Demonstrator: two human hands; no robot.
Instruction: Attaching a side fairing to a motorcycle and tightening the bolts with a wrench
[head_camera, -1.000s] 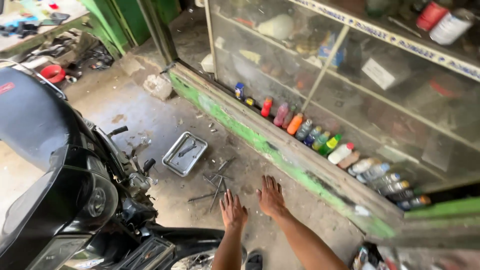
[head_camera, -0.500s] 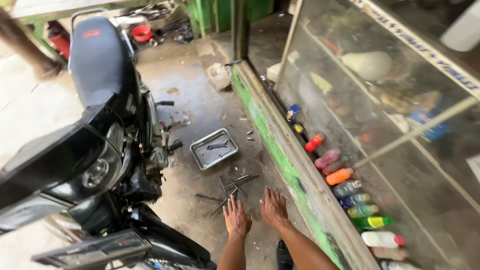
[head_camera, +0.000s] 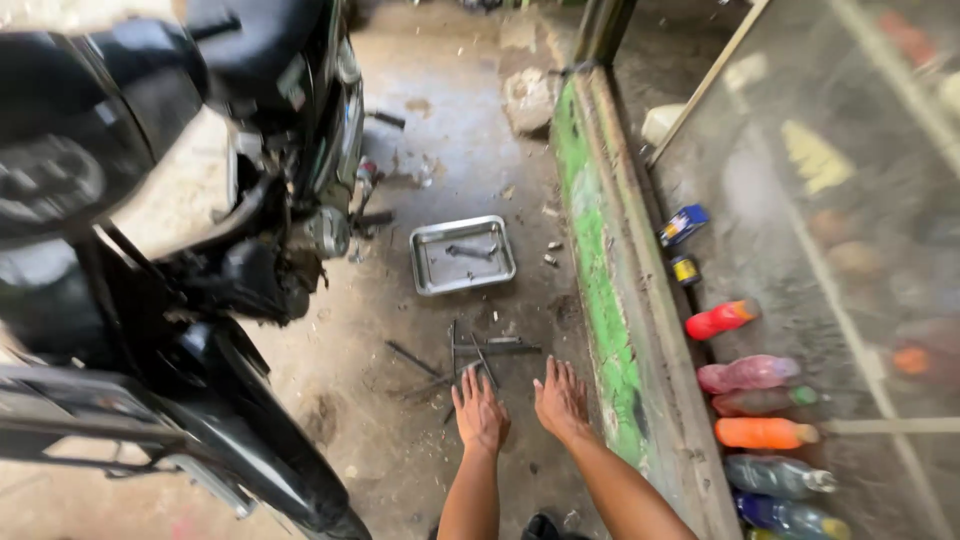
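Both hands, the left hand (head_camera: 480, 412) and the right hand (head_camera: 560, 400), reach out side by side, fingers spread and empty. Just beyond their fingertips, thin dark metal tools (head_camera: 470, 355) lie scattered on the dusty concrete floor (head_camera: 400, 450). Farther ahead sits a shallow rectangular steel tray (head_camera: 462, 255), with a black motorcycle (head_camera: 200, 250) to the left.

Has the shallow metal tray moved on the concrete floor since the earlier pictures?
No. The shallow metal tray lies the same way beside the green-painted cabinet base; only the camera shifted.

Both bare forearms reach up from the lower edge; left hand (head_camera: 481, 412) and right hand (head_camera: 560, 400) lie palm-down, fingers spread.
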